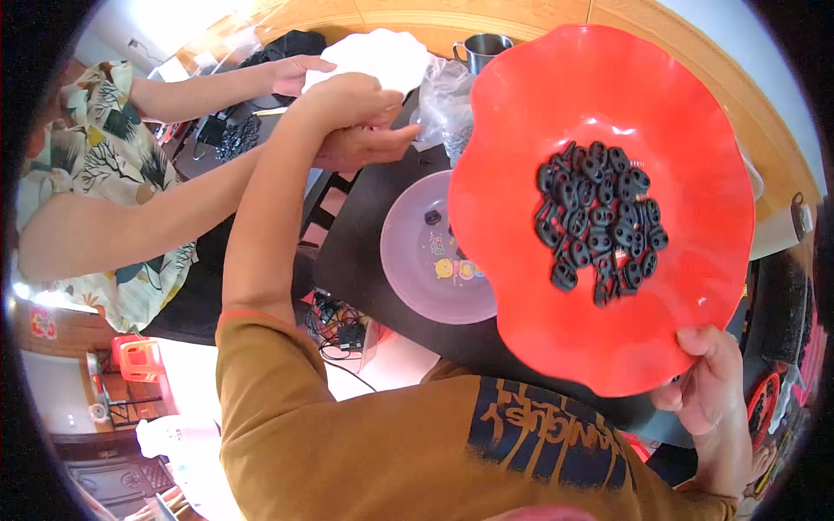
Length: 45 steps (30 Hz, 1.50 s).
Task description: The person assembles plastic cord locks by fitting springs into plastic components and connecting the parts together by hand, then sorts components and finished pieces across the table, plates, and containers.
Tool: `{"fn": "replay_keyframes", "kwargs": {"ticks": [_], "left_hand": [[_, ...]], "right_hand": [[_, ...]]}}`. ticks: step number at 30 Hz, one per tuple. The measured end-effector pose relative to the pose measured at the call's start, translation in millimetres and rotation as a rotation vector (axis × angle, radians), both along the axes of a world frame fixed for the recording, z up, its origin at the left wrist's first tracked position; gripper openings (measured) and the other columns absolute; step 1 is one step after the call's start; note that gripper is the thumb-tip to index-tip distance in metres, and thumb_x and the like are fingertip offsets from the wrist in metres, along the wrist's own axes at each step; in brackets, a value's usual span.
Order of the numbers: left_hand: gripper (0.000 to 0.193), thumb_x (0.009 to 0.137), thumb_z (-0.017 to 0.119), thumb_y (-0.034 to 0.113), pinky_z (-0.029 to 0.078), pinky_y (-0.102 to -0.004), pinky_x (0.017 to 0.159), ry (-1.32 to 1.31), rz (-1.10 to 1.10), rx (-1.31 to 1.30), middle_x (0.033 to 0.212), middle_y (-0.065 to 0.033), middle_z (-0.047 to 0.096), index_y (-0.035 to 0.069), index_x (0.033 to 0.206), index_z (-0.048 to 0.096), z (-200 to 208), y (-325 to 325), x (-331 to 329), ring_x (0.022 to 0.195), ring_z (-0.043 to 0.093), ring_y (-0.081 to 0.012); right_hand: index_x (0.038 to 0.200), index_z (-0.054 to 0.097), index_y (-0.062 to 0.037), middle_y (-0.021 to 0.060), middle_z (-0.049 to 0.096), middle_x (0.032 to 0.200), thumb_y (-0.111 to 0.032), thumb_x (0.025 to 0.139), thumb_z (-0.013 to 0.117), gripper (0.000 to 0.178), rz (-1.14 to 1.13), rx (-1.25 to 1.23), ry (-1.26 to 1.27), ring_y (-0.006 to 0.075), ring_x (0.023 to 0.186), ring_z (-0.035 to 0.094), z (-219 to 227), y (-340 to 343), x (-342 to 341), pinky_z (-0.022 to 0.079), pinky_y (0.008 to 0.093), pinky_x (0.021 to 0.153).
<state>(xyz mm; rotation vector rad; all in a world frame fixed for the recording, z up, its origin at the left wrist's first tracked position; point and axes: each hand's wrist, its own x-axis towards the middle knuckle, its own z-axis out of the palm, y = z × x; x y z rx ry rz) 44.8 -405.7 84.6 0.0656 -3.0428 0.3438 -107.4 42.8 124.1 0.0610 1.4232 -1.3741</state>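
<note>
My right hand grips the near-right rim of a wavy-edged red plate, tilted up with its inside facing me. Several small black oval two-holed pieces lie heaped in its middle. My left arm stretches forward, and my left hand has its fingers curled inward; what they hold, if anything, is hidden. Just beneath it, a co-worker's open hand is turned palm up. The co-worker's other hand touches the edge of a white scalloped plate.
A pale purple basin stands on the dark table, partly behind the red plate, with a black piece inside. Beyond are a clear plastic bag and a metal mug. Tangled cables hang at the table's left side.
</note>
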Motion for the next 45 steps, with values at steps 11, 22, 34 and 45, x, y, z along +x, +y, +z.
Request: {"fn": "replay_keyframes", "kwargs": {"ticks": [11, 22, 34, 45], "left_hand": [[0.022, 0.082, 0.054, 0.021, 0.047, -0.0347, 0.061, 0.44, 0.059, 0.678, 0.076, -0.011, 0.062, 0.002, 0.087, 0.061, 23.5, 153.9, -21.0, 0.065, 0.06, -0.0264], [0.015, 0.069, 0.063, 0.014, 0.046, -0.0307, 0.057, 0.517, -0.392, 0.377, 0.077, -0.0088, 0.062, 0.008, 0.082, 0.064, 53.3, 253.7, -25.2, 0.064, 0.059, -0.019], [0.025, 0.061, 0.068, 0.015, 0.042, -0.0289, 0.051, 0.778, -0.607, 0.137, 0.073, -0.0068, 0.059, 0.009, 0.084, 0.062, 60.4, 242.2, -71.5, 0.059, 0.056, -0.0179], [0.034, 0.081, 0.057, 0.028, 0.048, -0.0331, 0.068, 0.359, -0.289, 0.4, 0.083, -0.0141, 0.062, 0.002, 0.102, 0.057, -1.0, 206.4, -199.3, 0.077, 0.061, -0.0285]], "right_hand": [[0.116, 0.045, 0.0011, 0.0112, 0.063, 0.077, -0.027, 0.068, 0.056, 0.057, -0.146, 0.04, -0.003, 0.0135, 0.04, 0.048, -20.9, 65.3, -5.2, 0.03, 0.022, 0.029], [0.115, 0.044, 0.0011, 0.0122, 0.06, 0.066, -0.023, 0.086, 0.044, 0.038, -0.813, -0.005, 0.057, 0.0147, 0.035, 0.044, -22.6, 124.8, 15.1, 0.03, 0.0225, 0.026], [0.118, 0.042, 0.0009, 0.0135, 0.062, 0.08, -0.024, 0.085, 0.046, 0.041, -0.648, -0.23, 0.063, 0.0156, 0.034, 0.043, -58.9, 170.1, -11.7, 0.031, 0.024, 0.028], [0.116, 0.044, -0.0024, 0.0126, 0.062, 0.084, -0.025, 0.088, 0.045, 0.037, -0.728, -0.333, 0.18, 0.0148, 0.038, 0.047, -53.4, 203.1, -22.3, 0.032, 0.0229, 0.028]]}}
